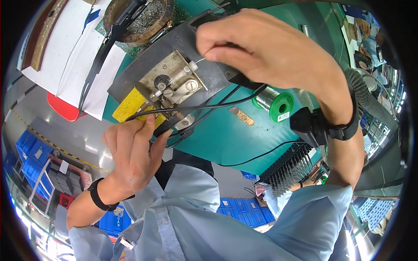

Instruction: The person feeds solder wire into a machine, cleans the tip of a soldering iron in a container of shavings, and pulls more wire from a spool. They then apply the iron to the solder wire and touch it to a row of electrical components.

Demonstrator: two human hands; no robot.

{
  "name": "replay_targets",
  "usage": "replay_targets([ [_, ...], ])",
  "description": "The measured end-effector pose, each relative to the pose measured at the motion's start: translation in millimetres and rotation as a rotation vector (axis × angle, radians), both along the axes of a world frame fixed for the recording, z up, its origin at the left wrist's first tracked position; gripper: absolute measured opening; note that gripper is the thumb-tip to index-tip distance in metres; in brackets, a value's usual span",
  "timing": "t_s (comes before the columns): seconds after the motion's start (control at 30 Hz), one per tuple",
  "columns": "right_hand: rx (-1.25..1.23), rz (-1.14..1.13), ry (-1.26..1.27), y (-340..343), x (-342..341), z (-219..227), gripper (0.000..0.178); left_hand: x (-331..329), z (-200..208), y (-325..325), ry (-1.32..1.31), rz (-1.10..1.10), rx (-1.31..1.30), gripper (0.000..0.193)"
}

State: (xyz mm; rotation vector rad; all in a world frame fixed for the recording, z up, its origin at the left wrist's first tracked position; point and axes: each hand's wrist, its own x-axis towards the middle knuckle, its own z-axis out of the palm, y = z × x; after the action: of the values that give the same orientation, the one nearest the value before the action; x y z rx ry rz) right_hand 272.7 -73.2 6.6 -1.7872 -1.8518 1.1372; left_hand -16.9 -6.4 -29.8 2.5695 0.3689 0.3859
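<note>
A metal wire-feed mechanism [154,78] with gears, screws and a round knob lies on a dark grey plate [126,78]. My left hand [130,145] is closed at its near end, thumb and forefinger about the black body beside the yellow block [130,106]. A black cable [196,108] runs across from these fingertips. Beyond the mechanism, my right hand [252,45] pinches a thin silvery wire [200,60], which leads to the white nozzle [191,66]. My right palm hides part of the plate. A green spool of solder wire [281,107] sits below my right wrist.
A soldering iron with a black cord [115,32] lies over a round pot of grey scraps [150,19] at far left. White paper [65,52], a red stool [65,106] and a black rack of thin plates [287,169] surround the green mat [244,139]. Ducting [370,93] stands right.
</note>
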Motion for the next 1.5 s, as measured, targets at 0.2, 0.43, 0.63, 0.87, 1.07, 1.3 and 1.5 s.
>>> replay_targets([
  [0.2, 0.196, -0.067, -0.185, -10.8, -2.9, 7.0, 0.009, 0.3, 1.4, -0.2, -0.012, 0.002, -0.005, 0.052],
  [0.43, -0.018, -0.006, -0.186, -12.6, 9.5, 10.8, 0.007, 0.1, 1.4, 0.1, -0.013, 0.005, -0.001, 0.051],
  [0.63, 0.101, -0.009, -0.086, -2.7, -5.7, -11.3, 0.008, 0.0, 0.6, 0.2, -0.013, -0.002, -0.005, 0.051],
  [0.87, -0.209, -0.246, 0.057, -10.6, 6.4, 26.0, 0.006, 0.3, 1.7, 1.1, -0.008, -0.007, -0.002, 0.051],
  [1.07, -0.057, -0.226, 0.007, -18.6, 7.3, 9.1, 0.008, 1.1, 1.7, 1.3, -0.011, -0.009, -0.012, 0.051],
  [1.3, -0.054, -0.128, -0.005, -11.0, 7.8, 2.3, 0.010, 1.5, 1.8, 1.4, -0.012, -0.011, -0.019, 0.051],
  [1.5, -0.303, -0.438, 0.261, -14.0, 5.4, 7.9, 0.011, 0.7, 1.1, 1.9, -0.018, -0.011, -0.033, 0.050],
])
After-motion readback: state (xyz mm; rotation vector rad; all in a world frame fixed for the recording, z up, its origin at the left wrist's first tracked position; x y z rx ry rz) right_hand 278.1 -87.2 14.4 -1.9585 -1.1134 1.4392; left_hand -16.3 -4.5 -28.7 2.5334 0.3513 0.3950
